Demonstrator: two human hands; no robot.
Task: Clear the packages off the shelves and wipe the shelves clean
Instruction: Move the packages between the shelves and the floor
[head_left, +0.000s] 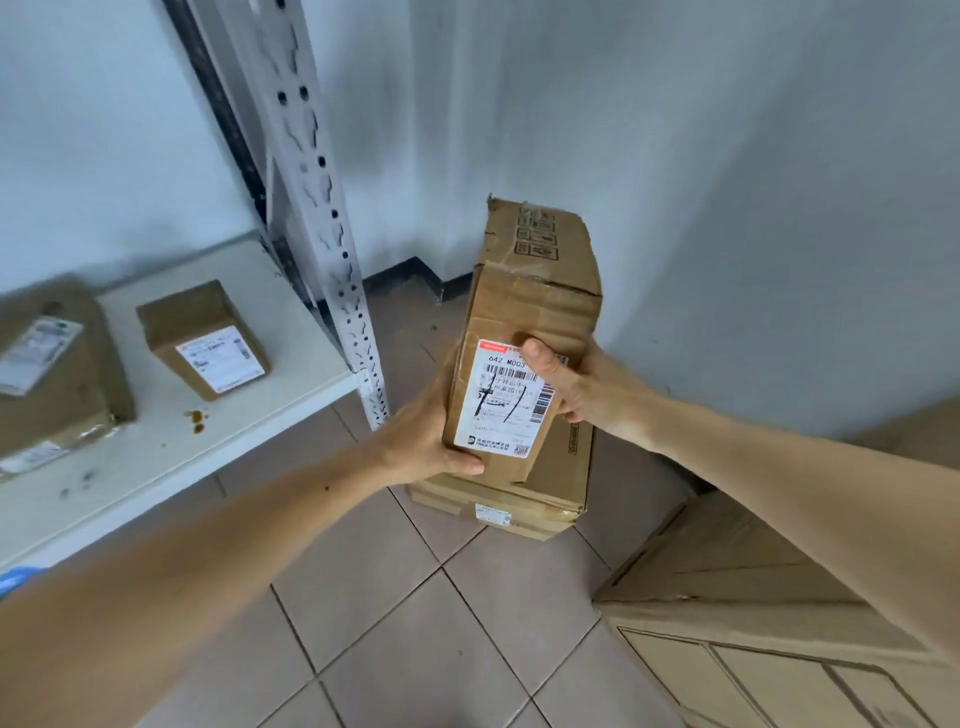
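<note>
Over the tiled floor both hands, left and right, grip a tall box, probably lowering it onto the box below.

Count, cardboard packages in view: five. One long box held up in the air. One flat box on the floor tiles directly beneath it. Two on the white shelf: a small box and a larger box at the left edge. One big carton at lower right.

Hands: two, left hand and right hand.

Perforated shelf uprights: one clearly visible.

Brown stains on the shelf: two.
</note>
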